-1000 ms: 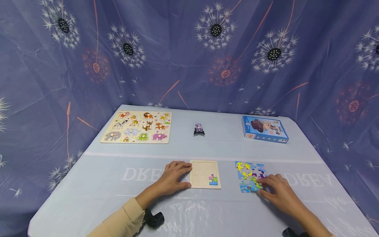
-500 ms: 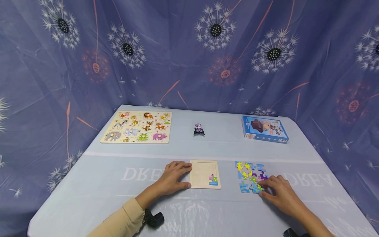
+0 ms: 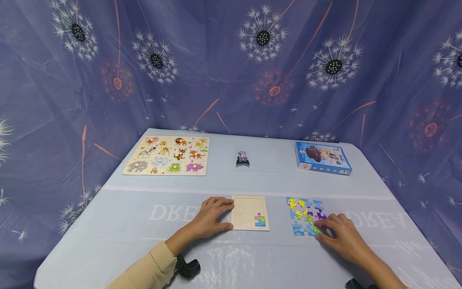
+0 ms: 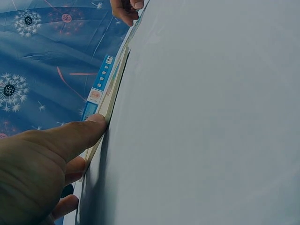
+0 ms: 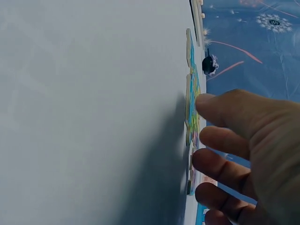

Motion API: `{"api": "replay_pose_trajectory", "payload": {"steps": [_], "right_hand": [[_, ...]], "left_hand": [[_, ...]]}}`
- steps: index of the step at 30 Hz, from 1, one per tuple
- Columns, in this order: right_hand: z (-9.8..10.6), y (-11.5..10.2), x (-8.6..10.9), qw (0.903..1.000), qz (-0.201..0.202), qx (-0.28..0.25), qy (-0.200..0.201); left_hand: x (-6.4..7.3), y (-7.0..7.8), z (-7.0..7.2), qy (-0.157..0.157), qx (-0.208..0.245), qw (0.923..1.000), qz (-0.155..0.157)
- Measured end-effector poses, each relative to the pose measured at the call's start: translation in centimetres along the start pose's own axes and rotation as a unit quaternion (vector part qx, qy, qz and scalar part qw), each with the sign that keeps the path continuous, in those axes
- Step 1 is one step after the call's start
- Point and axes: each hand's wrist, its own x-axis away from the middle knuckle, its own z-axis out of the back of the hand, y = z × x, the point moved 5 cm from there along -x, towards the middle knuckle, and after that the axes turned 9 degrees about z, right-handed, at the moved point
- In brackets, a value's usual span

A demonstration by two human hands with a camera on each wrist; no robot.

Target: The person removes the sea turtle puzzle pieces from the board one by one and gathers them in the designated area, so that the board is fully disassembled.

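Note:
In the head view my left hand (image 3: 213, 217) rests at the left side of a square wooden puzzle tray (image 3: 243, 212), its fingertips and thumb touching the edge. One jigsaw piece, pink, green and blue, lies in the tray's lower right corner. The left wrist view shows my left thumb (image 4: 89, 129) lying against the tray's rim. To the right, my right hand (image 3: 341, 235) is over a group of flat jigsaw pieces (image 3: 298, 212). Its index finger and thumb touch a green-and-blue piece (image 3: 311, 230) at the lower right, apart from each other; the other fingers are loosely bent.
A wooden animal knob puzzle (image 3: 167, 155) lies at the back left of the table. Mid-back stands a small purple-and-black figure (image 3: 242, 158), and a blue box (image 3: 323, 157) lies at the back right. A patterned curtain (image 3: 216, 68) hangs behind the table.
The green-and-blue piece has shifted slightly right, with a gap opening beside its left neighbour. My right hand moved a little right with it. My left hand and the tray have stayed still.

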Motion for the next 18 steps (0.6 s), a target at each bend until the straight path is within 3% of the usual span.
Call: {"api": "replay_pose_trajectory", "payload": {"steps": [10,18], "right_hand": [[0.1,-2.6,-1.8,0.9981,0.038,-0.031,0.036],[-1.0,-5.5,-4.2,0.997,0.044,-0.062,0.014]], "left_hand": [[0.0,0.0,-0.1,0.002,0.003,1.0,0.001],[0.2,0.1,0.1,0.008,0.005,0.9999,-0.004]]}}
